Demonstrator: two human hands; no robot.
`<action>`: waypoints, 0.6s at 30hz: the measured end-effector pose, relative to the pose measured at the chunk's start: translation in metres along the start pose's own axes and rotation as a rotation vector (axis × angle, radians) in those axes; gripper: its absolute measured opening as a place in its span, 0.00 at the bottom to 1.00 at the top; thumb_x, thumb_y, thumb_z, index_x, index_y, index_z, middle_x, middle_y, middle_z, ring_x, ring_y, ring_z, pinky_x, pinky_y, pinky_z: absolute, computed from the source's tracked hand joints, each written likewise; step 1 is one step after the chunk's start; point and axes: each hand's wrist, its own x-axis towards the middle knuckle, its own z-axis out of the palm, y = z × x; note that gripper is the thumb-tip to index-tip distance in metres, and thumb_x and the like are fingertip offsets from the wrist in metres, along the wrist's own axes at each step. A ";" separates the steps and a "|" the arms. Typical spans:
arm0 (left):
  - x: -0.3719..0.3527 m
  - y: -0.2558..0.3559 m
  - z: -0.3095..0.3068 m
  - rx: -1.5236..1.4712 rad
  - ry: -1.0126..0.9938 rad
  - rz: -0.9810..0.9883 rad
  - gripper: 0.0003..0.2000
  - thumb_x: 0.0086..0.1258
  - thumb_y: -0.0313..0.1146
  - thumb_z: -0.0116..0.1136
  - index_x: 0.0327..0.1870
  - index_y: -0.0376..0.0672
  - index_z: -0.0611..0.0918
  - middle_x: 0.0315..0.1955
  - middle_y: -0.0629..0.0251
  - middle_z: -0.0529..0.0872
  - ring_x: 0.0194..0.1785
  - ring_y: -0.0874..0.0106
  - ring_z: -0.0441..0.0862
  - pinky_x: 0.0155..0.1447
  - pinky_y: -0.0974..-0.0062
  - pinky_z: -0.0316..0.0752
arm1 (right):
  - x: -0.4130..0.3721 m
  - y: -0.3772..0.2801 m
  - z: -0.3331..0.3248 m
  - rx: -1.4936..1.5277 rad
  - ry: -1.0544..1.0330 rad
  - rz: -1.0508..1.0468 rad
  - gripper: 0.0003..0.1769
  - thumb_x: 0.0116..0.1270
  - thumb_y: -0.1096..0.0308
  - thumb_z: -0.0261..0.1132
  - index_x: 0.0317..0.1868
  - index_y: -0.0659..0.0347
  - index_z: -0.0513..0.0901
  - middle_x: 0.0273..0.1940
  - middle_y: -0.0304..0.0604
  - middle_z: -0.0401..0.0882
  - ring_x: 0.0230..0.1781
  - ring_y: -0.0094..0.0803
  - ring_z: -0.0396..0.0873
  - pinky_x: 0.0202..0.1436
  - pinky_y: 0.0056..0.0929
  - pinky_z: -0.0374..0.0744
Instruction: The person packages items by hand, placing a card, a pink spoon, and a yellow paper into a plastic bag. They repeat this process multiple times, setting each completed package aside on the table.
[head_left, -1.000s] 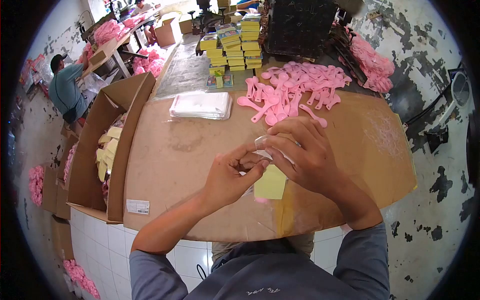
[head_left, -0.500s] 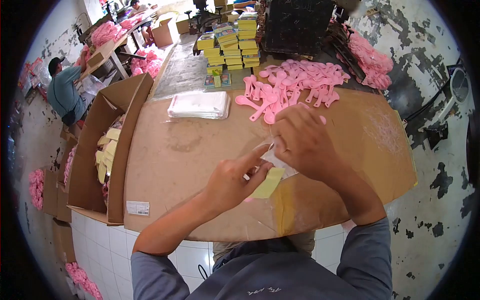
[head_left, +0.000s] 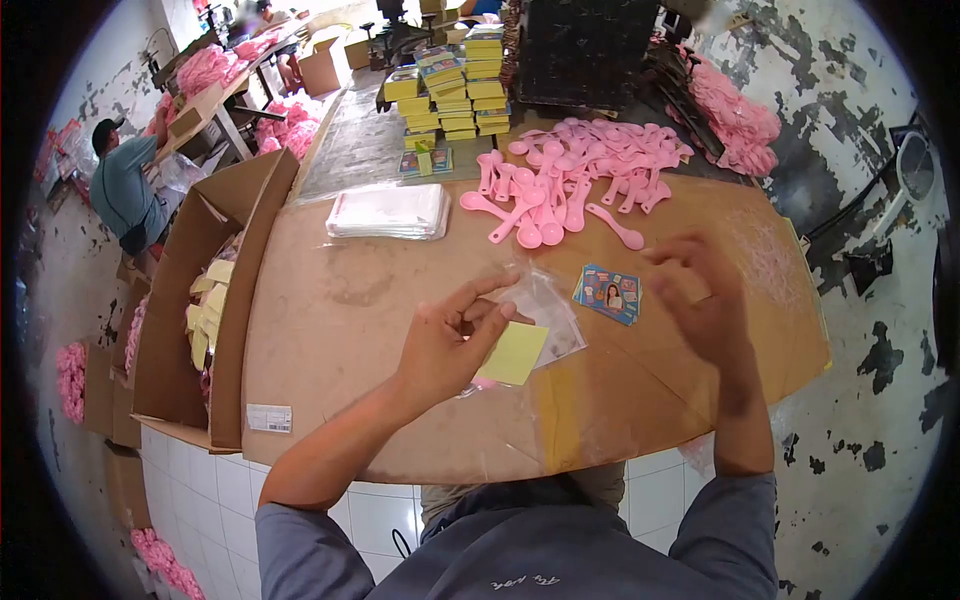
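My left hand (head_left: 445,340) is closed, with thumb and fingers pinching a pale yellow card (head_left: 518,353). A bit of something pink (head_left: 485,382) shows under the card's lower left corner; its shape is mostly hidden. Clear plastic bags (head_left: 550,305) lie on the cardboard just beyond the card. My right hand (head_left: 705,305) is raised on the right, slightly smeared by motion, fingers apart with nothing visible in them. Between the bags and that hand sits a small stack of blue picture cards (head_left: 608,293). One pink measuring spoon (head_left: 615,226) lies behind the stack, near a large pile of pink spoons (head_left: 590,160).
A stack of clear plastic bags (head_left: 388,212) lies at the back left of the cardboard tabletop (head_left: 340,330). Behind stand tall stacks of cards (head_left: 455,90). An open carton (head_left: 255,330) with yellow-carded packs flanks the left edge. A co-worker (head_left: 128,190) sits farther left.
My right hand has moved right, away from my left hand and the plastic it was at, and its fingers have spread. The blue cards and single spoon have come into sight.
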 end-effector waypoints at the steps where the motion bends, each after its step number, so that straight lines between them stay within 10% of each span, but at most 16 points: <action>1: -0.002 0.000 0.002 0.052 -0.011 0.020 0.17 0.79 0.29 0.60 0.66 0.36 0.80 0.36 0.60 0.94 0.36 0.83 0.85 0.42 0.79 0.82 | -0.001 -0.006 0.013 -0.081 0.029 -0.086 0.12 0.66 0.70 0.70 0.50 0.59 0.85 0.43 0.44 0.81 0.47 0.35 0.81 0.47 0.34 0.77; 8: -0.014 0.009 0.009 0.341 -0.032 0.211 0.19 0.75 0.25 0.63 0.66 0.36 0.80 0.35 0.59 0.94 0.35 0.77 0.91 0.39 0.76 0.84 | 0.012 -0.045 0.068 -0.278 0.098 -0.430 0.17 0.54 0.69 0.74 0.45 0.58 0.84 0.45 0.39 0.80 0.48 0.36 0.80 0.50 0.35 0.75; 18: -0.010 0.003 0.004 0.409 -0.025 0.306 0.20 0.74 0.26 0.64 0.66 0.37 0.79 0.36 0.58 0.94 0.35 0.73 0.93 0.38 0.74 0.86 | 0.026 -0.033 0.071 -0.143 0.098 -0.289 0.10 0.62 0.72 0.71 0.42 0.60 0.79 0.43 0.41 0.78 0.45 0.36 0.79 0.49 0.35 0.76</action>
